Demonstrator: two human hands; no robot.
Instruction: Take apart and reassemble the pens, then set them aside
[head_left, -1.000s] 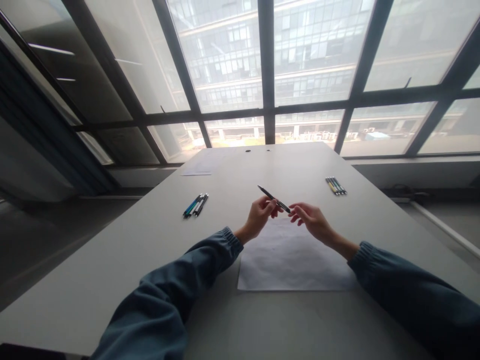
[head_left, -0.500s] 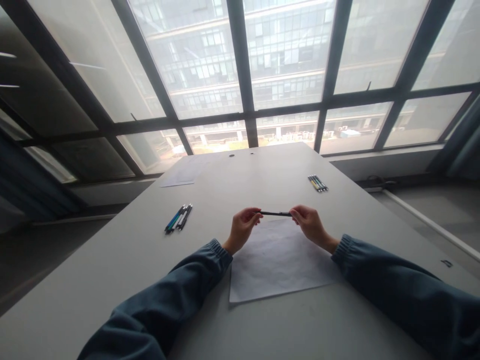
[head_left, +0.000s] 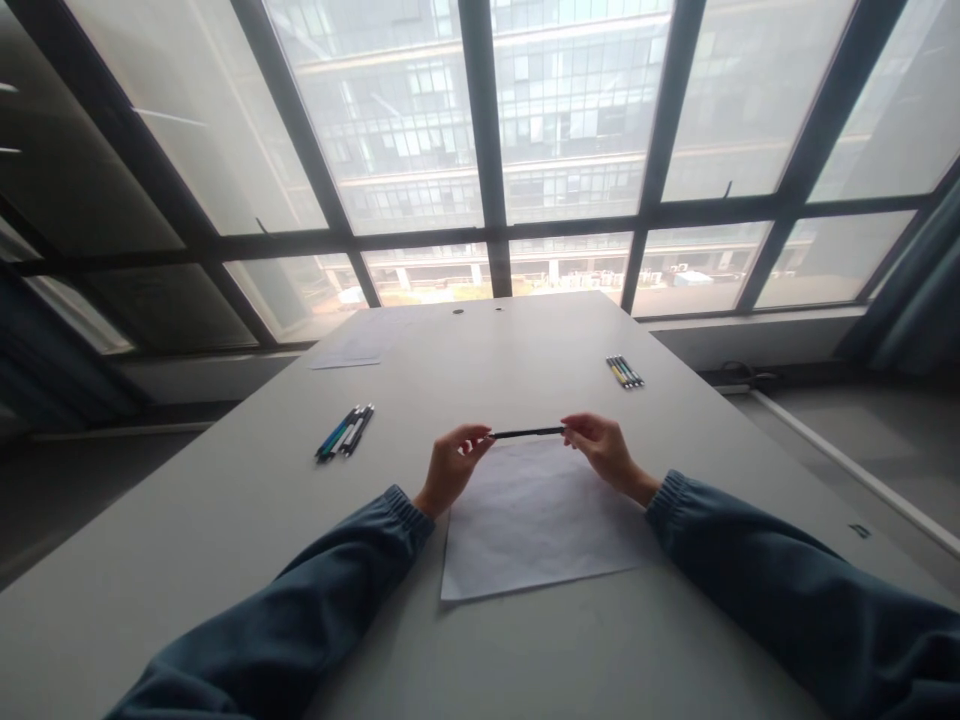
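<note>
A black pen [head_left: 527,433] is held level above the far edge of a white sheet of paper [head_left: 544,520]. My left hand [head_left: 454,463] pinches its left end, and my right hand [head_left: 606,453] pinches its right end. The paper lies flat on the white table [head_left: 247,540], its upper corners partly hidden by my hands and wrists. To the left of my left hand lies a group of several pens [head_left: 345,433], blue, white and black. Several more pens [head_left: 625,371], some yellow and green, lie side by side beyond my right hand.
Thin paper sheets [head_left: 349,350] lie at the table's far left edge. Two small dark spots are near its far end. A small dark object [head_left: 859,531] sits near the right edge. Large windows [head_left: 570,120] with dark frames stand behind the table.
The view has shifted slightly. My hands are a little farther apart, showing more of the pen, and its left end now sits slightly lower than its right. Both hands still grip it.
</note>
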